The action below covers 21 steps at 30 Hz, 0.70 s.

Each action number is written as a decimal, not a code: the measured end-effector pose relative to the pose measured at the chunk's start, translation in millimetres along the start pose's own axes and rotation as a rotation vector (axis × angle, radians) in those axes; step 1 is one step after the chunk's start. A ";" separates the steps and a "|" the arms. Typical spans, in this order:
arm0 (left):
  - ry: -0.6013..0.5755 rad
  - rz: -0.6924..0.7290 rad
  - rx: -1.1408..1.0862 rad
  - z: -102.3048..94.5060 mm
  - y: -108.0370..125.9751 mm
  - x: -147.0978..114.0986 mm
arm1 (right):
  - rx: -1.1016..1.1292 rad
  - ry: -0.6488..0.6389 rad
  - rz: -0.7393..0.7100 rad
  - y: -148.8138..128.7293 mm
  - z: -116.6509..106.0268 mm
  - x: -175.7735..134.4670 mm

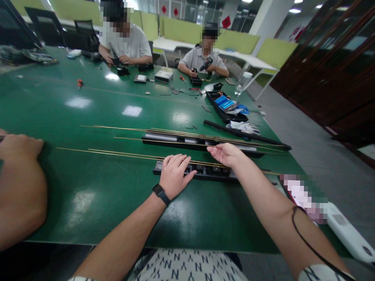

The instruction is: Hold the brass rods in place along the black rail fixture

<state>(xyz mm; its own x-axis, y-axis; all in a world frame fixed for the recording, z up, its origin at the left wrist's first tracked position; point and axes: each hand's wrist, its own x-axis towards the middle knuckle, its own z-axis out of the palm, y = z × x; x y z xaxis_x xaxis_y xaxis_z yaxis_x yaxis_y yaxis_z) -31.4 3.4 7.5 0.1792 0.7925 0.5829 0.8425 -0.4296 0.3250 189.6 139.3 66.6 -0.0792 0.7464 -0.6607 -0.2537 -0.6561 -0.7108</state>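
My left hand (175, 175) lies palm down with fingers stretched out over the near black bar (204, 176), across thin brass-coloured rods (128, 155) that run along it. My right hand (225, 155) is turned palm up between the two bars, its fingers curled and thumb pressed in around a thin brass-coloured rod (129, 138). The grip is small and partly hidden. Just beyond, a second black bar (163, 142) with a silvery strip has several more brass-coloured rods (123, 128) lying over it. Both bars rest on the green table (111, 220).
Behind the bars lie a black tube (261, 137), white gloves (245, 127) and a black tray (221, 109) with blue items. A pixelated phone-like object (301, 195) and white device (352, 234) sit at right. Another person's arm (16, 179) is left; two people work opposite.
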 end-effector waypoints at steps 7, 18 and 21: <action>0.006 0.002 0.003 -0.9 0.2 0.4 | -0.030 -0.016 0.091 -1.7 4.9 0.7; 0.004 0.001 -0.002 -1.1 -0.1 0.1 | -0.055 -0.043 0.104 -1.0 7.8 -1.3; 0.001 -0.002 -0.006 -1.5 0.1 0.1 | -0.047 -0.031 0.103 -1.2 8.2 -2.6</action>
<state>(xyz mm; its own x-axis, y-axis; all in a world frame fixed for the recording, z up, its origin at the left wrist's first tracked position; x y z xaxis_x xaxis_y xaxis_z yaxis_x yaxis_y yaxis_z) -32.0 2.8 8.6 0.1770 0.7929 0.5831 0.8397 -0.4307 0.3307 182.2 139.1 71.2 -0.1328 0.6776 -0.7233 -0.1968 -0.7333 -0.6508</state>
